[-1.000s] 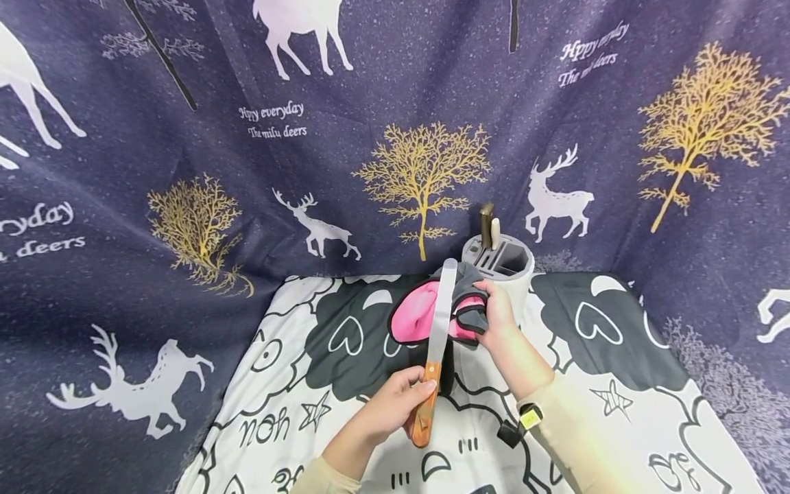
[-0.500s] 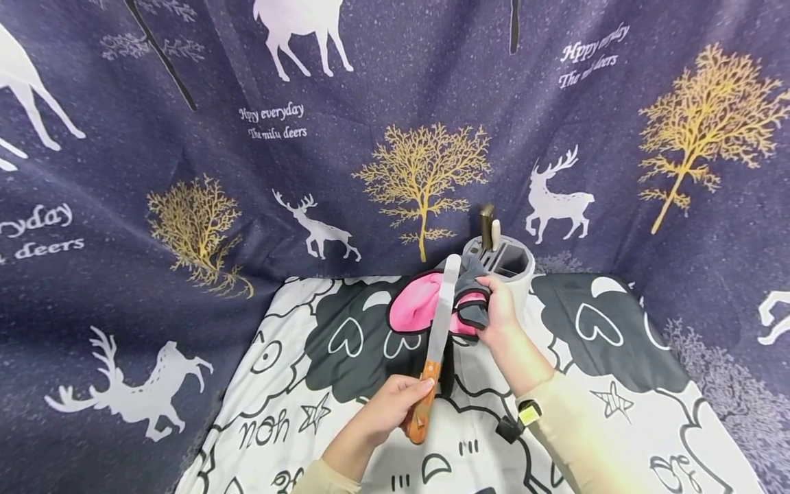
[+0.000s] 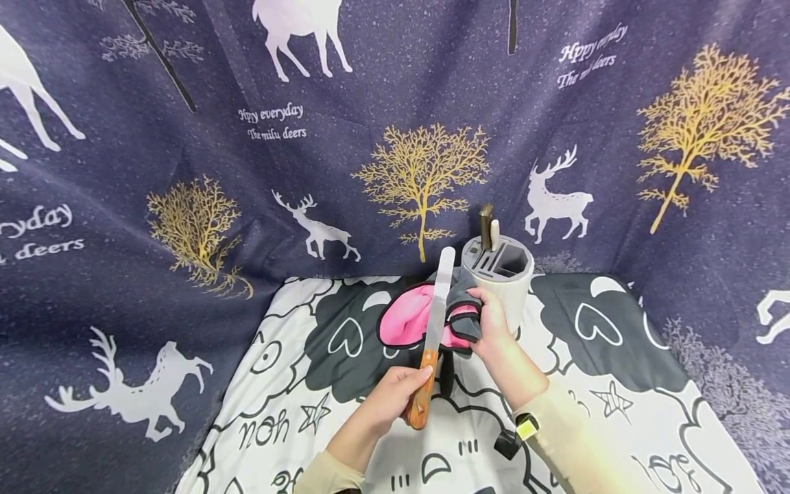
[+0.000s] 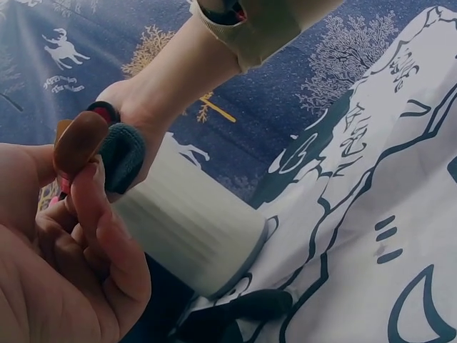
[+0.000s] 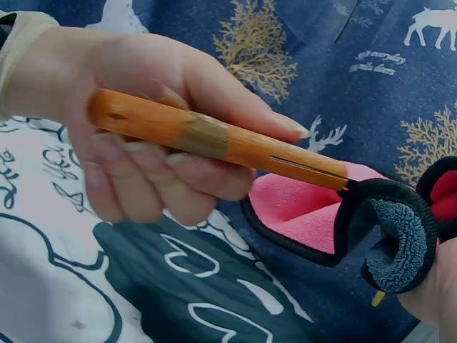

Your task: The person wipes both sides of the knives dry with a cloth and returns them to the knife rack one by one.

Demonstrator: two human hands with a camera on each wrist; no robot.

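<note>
My left hand (image 3: 390,399) grips the orange wooden handle (image 3: 422,392) of an icing spatula, thumb laid along the wood. Its long metal blade (image 3: 437,309) has a rounded tip and points up and away from me. In my right hand (image 3: 495,328) is a folded cleaning cloth (image 3: 404,320), pink on one side and grey on the other, with black edging. The cloth lies behind the blade, and its grey folds are bunched at my fingers. The right wrist view shows the handle (image 5: 214,139) up close, with the cloth (image 5: 300,214) overlapping the blade beyond it.
A white knife block (image 3: 507,285) with a grey slotted top stands behind my right hand. Two handles, one brown (image 3: 485,226) and one white (image 3: 495,234), stick up from it. A black-handled item (image 4: 250,307) lies on the patterned tablecloth. Printed fabric hangs behind.
The spatula has shifted away from me and slightly left. My right hand and the cloth rose a little, then came down and left, lower along the blade.
</note>
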